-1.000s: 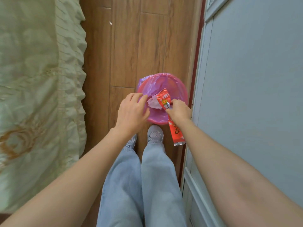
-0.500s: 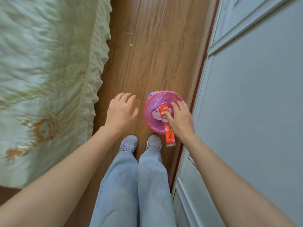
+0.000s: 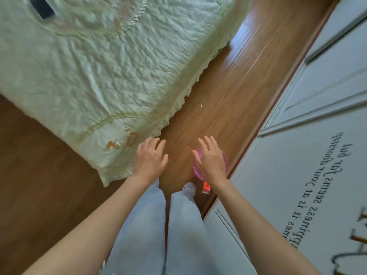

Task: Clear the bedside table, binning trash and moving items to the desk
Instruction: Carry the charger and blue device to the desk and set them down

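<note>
1. Head view, looking down past both forearms. A strip of wooden floor [image 3: 224,92] runs between the bed [image 3: 95,72] on the left and a grey panelled wall [image 3: 327,80] on the right, and reaches away toward the upper right.
2. Bed edge: scalloped frill hangs along the floor strip; the bed's near corner sits just left of the left hand [image 3: 150,157]. More bare floor lies at lower left, beyond the bed's short side.
3. Left hand: fingers spread and relaxed, palm down, holding nothing, hovering over the floor by the bed corner.
4. Right hand [image 3: 212,159]: fingers spread wide, holding nothing, above the pink bin [image 3: 196,171], which it mostly hides.
5. Bin: round, glossy pink rim with a purple liner showing at the upper edge; stands on the floor near the wall's base, just ahead of the grey shoe [image 3: 189,188].
6. Red wrapper [image 3: 206,187]: only its lower end shows below the right wrist, at the bin's near side. Long axis runs roughly toward the viewer; shiny foil with a crimped silver end. Whether the upper end is inside the bin cannot be told.
7. Textures: bedspread is pale green, quilted and crinkled, with gold embroidery; a dark flat phone [image 3: 41,6] lies on it at top left. Floor planks are warm brown with visible grain. The wall carries mirrored script lettering at lower right.
8. Legs in light blue jeans [image 3: 158,225] fill the lower centre.
</note>
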Available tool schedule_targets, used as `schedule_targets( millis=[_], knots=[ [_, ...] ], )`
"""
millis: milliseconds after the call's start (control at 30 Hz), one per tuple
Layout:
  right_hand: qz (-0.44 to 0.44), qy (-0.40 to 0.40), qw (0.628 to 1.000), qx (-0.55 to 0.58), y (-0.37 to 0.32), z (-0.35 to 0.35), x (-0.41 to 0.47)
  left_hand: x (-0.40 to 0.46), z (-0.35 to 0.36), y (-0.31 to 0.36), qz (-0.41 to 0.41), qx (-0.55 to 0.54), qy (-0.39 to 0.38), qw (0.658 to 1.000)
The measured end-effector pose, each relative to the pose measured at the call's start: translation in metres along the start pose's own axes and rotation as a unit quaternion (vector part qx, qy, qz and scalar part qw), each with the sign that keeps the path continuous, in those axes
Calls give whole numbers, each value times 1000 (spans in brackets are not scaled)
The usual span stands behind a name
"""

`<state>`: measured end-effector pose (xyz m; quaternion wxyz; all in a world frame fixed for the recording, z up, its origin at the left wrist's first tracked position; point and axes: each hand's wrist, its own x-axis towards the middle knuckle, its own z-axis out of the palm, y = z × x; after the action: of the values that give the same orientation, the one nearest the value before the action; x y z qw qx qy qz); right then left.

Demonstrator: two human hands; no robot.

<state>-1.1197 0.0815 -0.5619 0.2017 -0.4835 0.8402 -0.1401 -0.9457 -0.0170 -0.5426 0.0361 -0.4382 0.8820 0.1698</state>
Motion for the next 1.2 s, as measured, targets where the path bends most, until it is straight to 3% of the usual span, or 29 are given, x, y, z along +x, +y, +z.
schedule_targets(
  millis=[133, 400, 833, 1200],
  knots=[
    [-94, -2, 995, -43, -56, -19, -8, -51, -50, -32, -84, 8, 36, 996],
    [-200, -44, 975, -89, -177, -26, -31, -150, -119, -118, -206, 10, 125, 970],
    [-367, -76, 920, -116, -438, 47, -109, -331, -176, -299, -358, 12, 197, 913],
    [-501, -90, 854, -103, -584, 88, -135, -413, -215, -386, -446, 24, 257, 857]
  ],
)
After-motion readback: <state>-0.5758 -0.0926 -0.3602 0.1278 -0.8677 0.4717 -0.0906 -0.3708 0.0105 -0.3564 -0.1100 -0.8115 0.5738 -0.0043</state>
